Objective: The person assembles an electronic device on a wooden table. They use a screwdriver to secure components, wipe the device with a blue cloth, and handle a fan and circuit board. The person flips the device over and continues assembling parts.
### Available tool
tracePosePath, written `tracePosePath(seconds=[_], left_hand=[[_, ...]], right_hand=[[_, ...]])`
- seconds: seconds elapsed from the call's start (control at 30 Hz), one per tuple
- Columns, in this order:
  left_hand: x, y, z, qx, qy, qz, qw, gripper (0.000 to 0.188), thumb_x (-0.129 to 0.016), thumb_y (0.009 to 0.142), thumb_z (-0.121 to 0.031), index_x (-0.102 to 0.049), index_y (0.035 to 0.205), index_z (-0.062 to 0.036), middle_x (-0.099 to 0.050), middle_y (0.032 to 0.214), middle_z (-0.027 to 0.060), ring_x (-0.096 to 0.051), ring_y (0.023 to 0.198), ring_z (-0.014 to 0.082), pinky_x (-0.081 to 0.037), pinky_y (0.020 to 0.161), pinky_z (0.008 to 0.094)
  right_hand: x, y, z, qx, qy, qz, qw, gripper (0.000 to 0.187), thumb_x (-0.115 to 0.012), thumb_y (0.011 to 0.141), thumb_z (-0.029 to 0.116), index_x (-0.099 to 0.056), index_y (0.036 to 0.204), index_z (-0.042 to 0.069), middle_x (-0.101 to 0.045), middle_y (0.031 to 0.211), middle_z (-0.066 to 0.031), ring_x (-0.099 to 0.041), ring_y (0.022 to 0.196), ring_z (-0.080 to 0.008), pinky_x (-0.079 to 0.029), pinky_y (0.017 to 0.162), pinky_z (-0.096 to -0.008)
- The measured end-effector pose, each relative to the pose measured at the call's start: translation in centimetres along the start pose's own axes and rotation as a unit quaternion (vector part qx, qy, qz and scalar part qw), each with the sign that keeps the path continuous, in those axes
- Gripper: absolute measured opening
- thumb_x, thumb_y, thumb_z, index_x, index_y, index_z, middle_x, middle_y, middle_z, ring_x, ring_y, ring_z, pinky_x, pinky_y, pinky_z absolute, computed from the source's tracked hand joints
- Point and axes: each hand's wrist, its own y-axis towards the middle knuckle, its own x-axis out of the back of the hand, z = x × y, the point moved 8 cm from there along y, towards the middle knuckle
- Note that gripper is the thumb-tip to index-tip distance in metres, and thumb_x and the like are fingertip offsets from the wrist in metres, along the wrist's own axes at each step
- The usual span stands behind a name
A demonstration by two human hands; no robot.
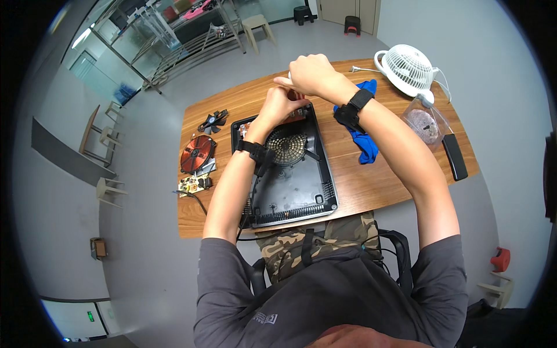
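A black plastic appliance housing [290,188], shaped like an induction cooker base, lies on the table with its inside up. Its round fan grille [287,147] shows between my forearms. At the housing's far end, my left hand [281,108] is closed, its fingertips by a reddish-brown circuit board [295,116]. Just above it, my right hand [313,74] is curled into a grip, with a small pale tip showing by the fingers. What either hand holds is hidden.
Left of the housing lie a black fan blade [213,120], a copper coil [197,153] and a small circuit board [194,185]. To the right are a blue cloth [365,145], a white fan [409,68], a clear container [425,123] and a black slab [455,157] on the wooden table [371,185].
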Motion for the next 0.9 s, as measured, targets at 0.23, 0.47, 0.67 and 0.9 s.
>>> tracePosePath(seconds=[0.23, 0.47, 0.67, 0.9], left_hand=[[-0.3, 0.6, -0.1, 0.023, 0.031, -0.014, 0.999, 0.034, -0.087, 0.076, -0.026, -0.070, 0.086, 0.0023, -0.074, 0.080, 0.0124, -0.070, 0.073, 0.0214, -0.054, 0.071, 0.0358], [-0.6, 1.3, 0.8, 0.027, 0.061, 0.001, 0.998, 0.033, -0.085, 0.077, -0.025, -0.071, 0.089, 0.0031, -0.073, 0.083, 0.0165, -0.071, 0.076, 0.0275, -0.054, 0.073, 0.0390], [-0.7, 1.5, 0.2, 0.001, 0.058, 0.021, 0.998, 0.032, -0.081, 0.081, -0.023, -0.071, 0.093, 0.0049, -0.073, 0.085, 0.0179, -0.071, 0.080, 0.0297, -0.054, 0.076, 0.0405], [-1.1, 1.5, 0.7, 0.005, 0.052, 0.015, 0.999, 0.032, -0.081, 0.081, -0.023, -0.068, 0.090, 0.0039, -0.072, 0.084, 0.0159, -0.070, 0.079, 0.0262, -0.054, 0.075, 0.0391]], right_hand=[[-1.0, 0.6, -1.2, 0.022, 0.006, -0.104, 0.994, 0.043, -0.065, 0.088, 0.044, -0.075, 0.075, 0.004, -0.071, 0.073, -0.0170, -0.072, 0.072, -0.0346, -0.058, 0.067, -0.0427], [-1.3, 1.3, -1.9, 0.002, 0.045, -0.112, 0.993, 0.046, -0.063, 0.089, 0.043, -0.073, 0.070, 0.003, -0.070, 0.069, -0.0191, -0.071, 0.068, -0.0363, -0.058, 0.066, -0.0444], [-1.3, 1.0, -2.2, -0.027, 0.064, -0.125, 0.990, 0.048, -0.063, 0.091, 0.045, -0.075, 0.072, 0.003, -0.070, 0.069, -0.0195, -0.072, 0.069, -0.0362, -0.058, 0.066, -0.0440], [-1.7, 1.1, -2.2, -0.014, 0.059, -0.091, 0.994, 0.045, -0.064, 0.090, 0.044, -0.074, 0.074, 0.003, -0.071, 0.073, -0.0197, -0.071, 0.071, -0.0375, -0.058, 0.068, -0.0457]])
